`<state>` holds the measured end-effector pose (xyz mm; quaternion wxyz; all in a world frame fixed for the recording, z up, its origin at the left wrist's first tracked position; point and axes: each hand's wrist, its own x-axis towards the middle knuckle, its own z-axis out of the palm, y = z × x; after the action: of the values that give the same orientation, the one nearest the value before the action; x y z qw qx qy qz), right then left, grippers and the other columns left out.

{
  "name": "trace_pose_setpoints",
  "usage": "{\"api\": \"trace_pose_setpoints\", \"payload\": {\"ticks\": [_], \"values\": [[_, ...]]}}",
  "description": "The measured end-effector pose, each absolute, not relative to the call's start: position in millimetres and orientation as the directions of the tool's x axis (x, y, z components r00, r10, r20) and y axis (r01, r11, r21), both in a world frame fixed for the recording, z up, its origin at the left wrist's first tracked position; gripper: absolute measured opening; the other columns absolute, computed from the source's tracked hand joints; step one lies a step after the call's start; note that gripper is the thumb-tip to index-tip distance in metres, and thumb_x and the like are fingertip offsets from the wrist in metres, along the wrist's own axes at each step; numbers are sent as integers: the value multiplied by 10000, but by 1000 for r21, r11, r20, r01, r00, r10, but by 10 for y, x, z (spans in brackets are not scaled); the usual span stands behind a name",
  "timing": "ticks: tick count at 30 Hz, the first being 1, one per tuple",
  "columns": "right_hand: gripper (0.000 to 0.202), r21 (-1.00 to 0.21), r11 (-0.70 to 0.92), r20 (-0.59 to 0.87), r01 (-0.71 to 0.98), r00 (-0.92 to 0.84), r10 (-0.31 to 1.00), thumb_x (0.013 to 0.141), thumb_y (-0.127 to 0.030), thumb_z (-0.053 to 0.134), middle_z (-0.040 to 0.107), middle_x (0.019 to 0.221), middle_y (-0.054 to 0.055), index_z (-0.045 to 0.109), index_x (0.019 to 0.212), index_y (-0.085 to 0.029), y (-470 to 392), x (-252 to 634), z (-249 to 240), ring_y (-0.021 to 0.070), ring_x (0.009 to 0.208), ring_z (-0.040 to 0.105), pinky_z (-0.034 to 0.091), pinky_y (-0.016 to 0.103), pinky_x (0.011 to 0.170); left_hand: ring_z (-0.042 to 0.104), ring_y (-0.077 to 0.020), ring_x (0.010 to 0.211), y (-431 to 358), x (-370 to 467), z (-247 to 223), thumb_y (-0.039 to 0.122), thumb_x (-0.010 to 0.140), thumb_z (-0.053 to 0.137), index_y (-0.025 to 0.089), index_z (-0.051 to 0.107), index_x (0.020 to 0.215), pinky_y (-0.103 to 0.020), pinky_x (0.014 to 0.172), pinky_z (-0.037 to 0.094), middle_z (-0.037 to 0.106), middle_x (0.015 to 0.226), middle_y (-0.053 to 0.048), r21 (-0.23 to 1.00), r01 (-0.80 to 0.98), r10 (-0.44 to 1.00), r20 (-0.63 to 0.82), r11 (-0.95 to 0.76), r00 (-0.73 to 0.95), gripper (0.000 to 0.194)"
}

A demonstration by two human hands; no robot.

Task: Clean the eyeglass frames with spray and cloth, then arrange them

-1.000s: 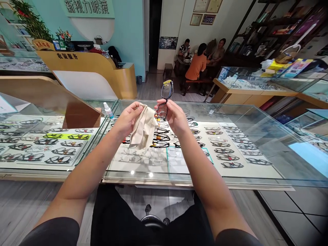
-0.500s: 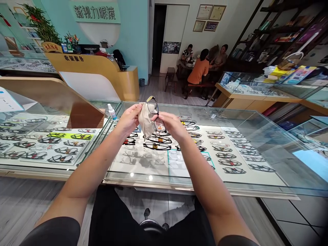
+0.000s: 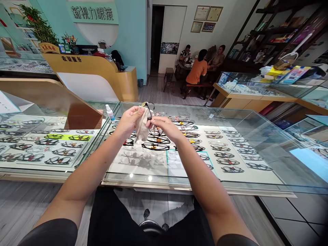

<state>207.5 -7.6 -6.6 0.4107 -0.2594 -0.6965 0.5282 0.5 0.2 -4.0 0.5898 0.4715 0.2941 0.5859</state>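
My left hand (image 3: 129, 120) pinches a beige cleaning cloth (image 3: 141, 127) against the upper lens of a pair of black-framed glasses (image 3: 151, 120). My right hand (image 3: 164, 125) grips the lower part of the same glasses. Both hands are held together above the glass display counter (image 3: 230, 186), which shows rows of spectacle frames inside. The cloth hangs down between my hands and hides part of the glasses.
A small white spray bottle (image 3: 110, 112) stands on the counter left of my hands. A wooden stand (image 3: 77, 112) sits on the left counter. Three people sit at a table (image 3: 198, 66) far behind. Another glass counter (image 3: 266, 89) lies to the right.
The glasses, held up high at first, have come down and been turned. My left hand has closed the cloth onto a lens, and both hands now meet.
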Motion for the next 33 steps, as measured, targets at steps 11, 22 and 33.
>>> {"api": "trace_pose_setpoints", "payload": {"ticks": [11,22,33], "values": [[480,-920,381,376,-91,-475,796,938,-695,754,757,954,42,814,851,-227,-78,1983,-108,216,943,607,474,343,924,661,-126,634,-126,108,-53,599,669,1100,133,816,914,-242,620,559,714,711,-5,894,-447,961,107,20,257,598],[456,-934,322,357,-156,-468,808,912,-667,796,793,934,54,834,803,-226,-49,2023,-116,227,982,658,502,359,998,665,-140,686,-189,106,41,495,668,1122,153,734,812,-249,657,549,673,703,-4,919,-392,932,182,-47,315,536],[520,-933,355,329,-56,-532,780,937,-728,779,819,959,59,873,876,-221,-116,2017,-74,244,998,675,517,374,983,632,-113,552,-187,107,41,482,626,1126,143,801,887,-227,553,517,748,686,-24,920,-366,957,219,-139,188,538]]}}
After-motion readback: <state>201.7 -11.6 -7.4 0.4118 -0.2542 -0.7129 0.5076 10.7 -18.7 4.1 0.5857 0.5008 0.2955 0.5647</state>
